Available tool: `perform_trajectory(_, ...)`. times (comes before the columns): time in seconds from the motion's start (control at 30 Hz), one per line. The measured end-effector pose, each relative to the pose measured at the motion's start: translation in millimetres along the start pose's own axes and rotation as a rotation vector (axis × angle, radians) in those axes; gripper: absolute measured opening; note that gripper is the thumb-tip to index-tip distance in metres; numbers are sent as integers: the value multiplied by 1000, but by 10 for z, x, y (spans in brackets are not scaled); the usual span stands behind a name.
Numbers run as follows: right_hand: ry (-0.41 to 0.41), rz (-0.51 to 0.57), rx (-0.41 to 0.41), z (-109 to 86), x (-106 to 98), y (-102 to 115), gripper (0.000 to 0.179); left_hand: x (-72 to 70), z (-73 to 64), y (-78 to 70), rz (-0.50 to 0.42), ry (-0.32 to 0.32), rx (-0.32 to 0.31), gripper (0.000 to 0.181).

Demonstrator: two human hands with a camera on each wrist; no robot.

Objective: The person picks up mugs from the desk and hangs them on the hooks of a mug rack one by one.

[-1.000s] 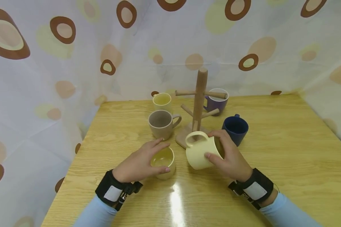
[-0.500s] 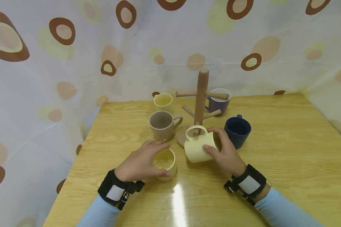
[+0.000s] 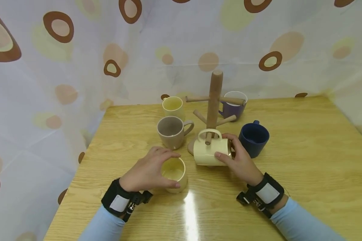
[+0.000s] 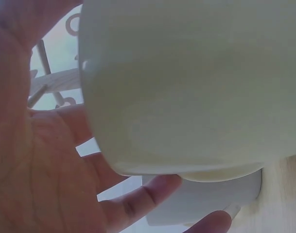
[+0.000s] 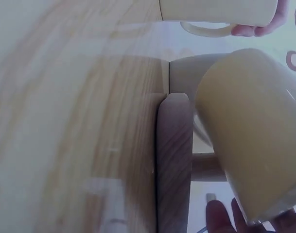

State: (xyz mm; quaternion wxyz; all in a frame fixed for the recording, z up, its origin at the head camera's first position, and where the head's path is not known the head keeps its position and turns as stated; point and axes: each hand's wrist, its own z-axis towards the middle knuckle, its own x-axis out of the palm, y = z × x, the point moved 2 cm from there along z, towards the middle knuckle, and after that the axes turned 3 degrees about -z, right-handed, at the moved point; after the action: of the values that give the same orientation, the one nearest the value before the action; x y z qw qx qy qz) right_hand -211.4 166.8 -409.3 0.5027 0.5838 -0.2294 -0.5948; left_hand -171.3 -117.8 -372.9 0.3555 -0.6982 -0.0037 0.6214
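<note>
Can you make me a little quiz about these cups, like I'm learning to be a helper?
1. True or false: the right hand holds a pale yellow mug that is turned on its side.
2. Which one is white inside?
A) blue mug
B) purple mug
C) grey mug
3. Count them: how many mugs show in the head view?

Key: 1. True. 2. B. 3. Six.

Cream mug (image 3: 206, 155) on its side in my right hand (image 3: 242, 164), right of centre, handle up. Second cream mug (image 3: 181, 179) upright, lower centre, my left hand (image 3: 147, 171) round it. Wooden rack (image 3: 214, 97) behind, peg tip (image 3: 208, 139) showing within handle loop.
</note>
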Motion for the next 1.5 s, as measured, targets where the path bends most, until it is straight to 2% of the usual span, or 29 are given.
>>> perform_trajectory(0.27, 44, 35, 1, -7, 23, -35, 60, 1, -14, 34, -34, -2, 4, 80)
perform_trajectory(0.53, 42, 47, -35, -20, -34, 7, 66, 37, 41, 15, -96, 8, 15, 79)
perform_trajectory(0.77, 12, 11, -31, -65, -60, -7, 67, 39, 97, -6, -102, 40, 13, 80)
perform_trajectory(1.0, 10, -3, -54, -57, -79, 34, 67, 57, 121, -4, -122, 31, 10, 81)
perform_trajectory(1.17, 13, 6, -66, -23, -72, 108, 67, 43, 91, 22, -138, 30, -15, 81)
perform_trajectory(1.3, 20, -7, -58, 3, -67, 302, 66, 37, 24, 79, -150, 28, -72, 84)
perform_trajectory(1.4, -43, -47, -102, 6, -97, 433, 62, 32, -21, 115, -157, 24, -99, 87)
perform_trajectory(1.5, -176, -109, -202, 26, -203, 420, 59, 35, -35, 125, -169, 22, -94, 89)
